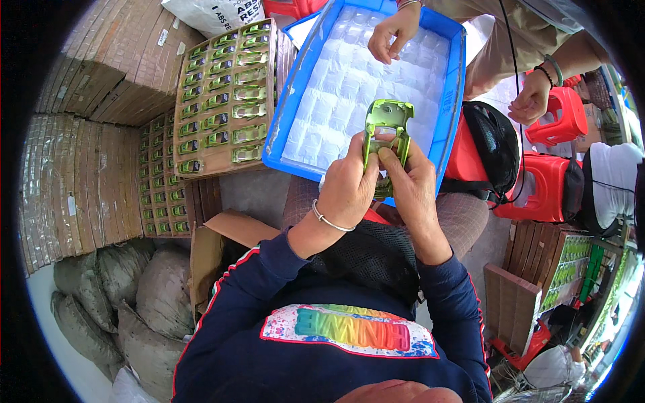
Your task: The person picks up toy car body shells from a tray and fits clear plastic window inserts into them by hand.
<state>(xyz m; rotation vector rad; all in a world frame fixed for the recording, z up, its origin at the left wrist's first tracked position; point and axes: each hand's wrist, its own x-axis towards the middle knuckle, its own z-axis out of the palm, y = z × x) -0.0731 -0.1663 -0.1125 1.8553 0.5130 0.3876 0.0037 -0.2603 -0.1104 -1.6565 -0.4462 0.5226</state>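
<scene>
In front of my chest I hold a green plastic toy car body shell (390,114) upright, with openings in its frame. My left hand (348,180) grips its left side, fingers closed. My right hand (414,185) closes on its right side, the thumb pressed on the lower middle part. Part of the shell's lower end is hidden by my fingers. Below and beyond it lies a blue bin (453,101), its bottom covered with rows of white wrapped pieces (329,101).
Another person's hands (395,33) are over the bin's far side and at the right. Left of the bin, a stacked cardboard tray (225,94) holds many green shells. Cartons (80,181), grey sacks (161,289) and red stools (537,181) surround me.
</scene>
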